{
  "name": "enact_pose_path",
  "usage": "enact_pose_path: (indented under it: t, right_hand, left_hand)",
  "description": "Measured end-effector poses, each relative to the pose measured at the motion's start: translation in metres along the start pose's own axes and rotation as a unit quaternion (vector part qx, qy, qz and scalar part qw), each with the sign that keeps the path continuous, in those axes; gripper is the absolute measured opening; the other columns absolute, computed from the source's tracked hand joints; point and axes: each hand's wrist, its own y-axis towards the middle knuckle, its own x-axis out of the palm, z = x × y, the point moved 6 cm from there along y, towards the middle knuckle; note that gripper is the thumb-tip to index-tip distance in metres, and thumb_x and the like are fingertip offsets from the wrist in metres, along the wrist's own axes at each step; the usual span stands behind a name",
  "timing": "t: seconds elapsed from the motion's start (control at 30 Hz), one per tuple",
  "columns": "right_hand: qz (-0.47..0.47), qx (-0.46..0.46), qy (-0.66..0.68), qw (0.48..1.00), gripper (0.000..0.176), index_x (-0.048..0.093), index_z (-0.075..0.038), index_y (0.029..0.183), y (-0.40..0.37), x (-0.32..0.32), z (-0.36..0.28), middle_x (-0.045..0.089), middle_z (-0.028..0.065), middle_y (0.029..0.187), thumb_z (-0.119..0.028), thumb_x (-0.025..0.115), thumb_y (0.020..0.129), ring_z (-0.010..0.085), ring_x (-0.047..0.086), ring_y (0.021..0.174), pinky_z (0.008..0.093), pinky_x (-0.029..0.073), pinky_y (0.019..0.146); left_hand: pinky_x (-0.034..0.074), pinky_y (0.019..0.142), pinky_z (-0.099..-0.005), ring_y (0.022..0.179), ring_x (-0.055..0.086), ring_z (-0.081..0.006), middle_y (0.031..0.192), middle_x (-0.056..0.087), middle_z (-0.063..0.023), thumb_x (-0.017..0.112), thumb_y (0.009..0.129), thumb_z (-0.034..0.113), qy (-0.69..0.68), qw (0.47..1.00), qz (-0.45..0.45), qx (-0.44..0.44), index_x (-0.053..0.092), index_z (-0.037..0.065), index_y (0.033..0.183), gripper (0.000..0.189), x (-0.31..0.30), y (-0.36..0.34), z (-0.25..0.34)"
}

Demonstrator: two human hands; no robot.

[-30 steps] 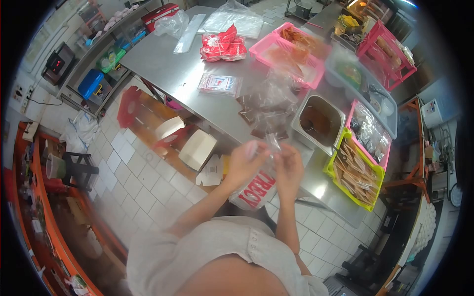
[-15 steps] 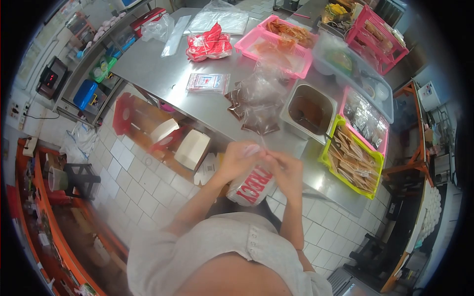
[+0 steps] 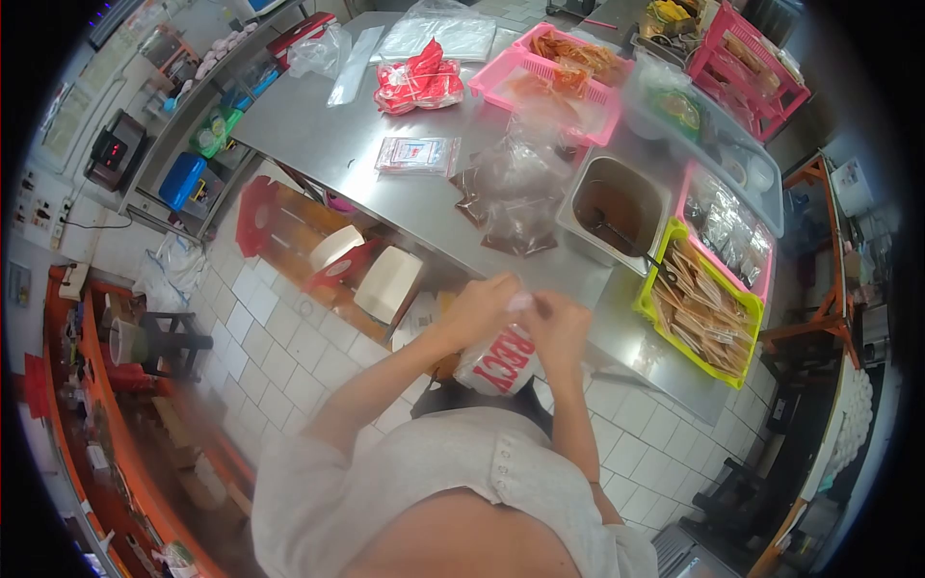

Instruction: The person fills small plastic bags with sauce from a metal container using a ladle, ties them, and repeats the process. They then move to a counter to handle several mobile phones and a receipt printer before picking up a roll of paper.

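Note:
My left hand (image 3: pixel 485 306) and my right hand (image 3: pixel 557 326) meet at the near edge of the steel table. Both have their fingers closed on the gathered top of a clear plastic bag with red lettering (image 3: pixel 499 358), which hangs below them in front of my body. What is inside the bag is hard to make out. Just beyond my hands, several clear sachets of dark brown sauce (image 3: pixel 520 226) lie in a pile on the table. To their right stands a deep steel pan of brown liquid (image 3: pixel 617 207), with a ladle (image 3: pixel 609 227) resting in it.
A yellow-green basket (image 3: pixel 740 371) holds several flat brown packets. Behind it are a pink basket of dark sachets (image 3: pixel 723 236) and a clear plastic bin (image 3: pixel 769 197). Farther back sit a pink tray (image 3: pixel 599 125), a red plastic bundle (image 3: pixel 421 85) and a flat printed packet (image 3: pixel 417 156).
The view has shifted slightly, so the table appears farther right. My hands stay together on the bag's top; a thin strand that stuck up above them no longer shows.

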Motion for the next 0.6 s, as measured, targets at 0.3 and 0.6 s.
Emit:
enact_pose_path:
  t: [0.3, 0.6]
  right_hand:
    - [-0.073, 0.069, 0.064, 0.993, 0.008, 0.064, 0.004, 0.075, 0.008, 0.015, 0.023, 0.062, 0.0153, 0.067, -0.004, 0.063, 0.070, 0.0232, 0.061, 0.056, 0.0295, 0.047, 0.054]
    - [-0.116, -0.038, 0.033, 0.992, 0.011, 0.063, 0.005, 0.083, 0.009, 0.005, 0.009, 0.061, 0.0162, 0.072, -0.003, 0.059, 0.076, 0.0287, 0.059, 0.062, 0.0334, 0.046, 0.059]
  left_hand:
    - [0.044, 0.056, -0.0387, 0.068, 0.053, -0.0378, 0.079, 0.049, -0.0172, 0.066, 0.069, 0.009, -0.002, 1.000, 0.009, -0.013, 0.047, -0.003, 0.081, 0.025, 0.009, -0.003, -0.015]
    - [0.044, 0.059, -0.0354, 0.069, 0.056, -0.0347, 0.076, 0.055, -0.0174, 0.061, 0.075, 0.007, -0.046, 0.995, 0.023, -0.081, 0.055, -0.003, 0.087, 0.016, 0.007, -0.007, -0.017]
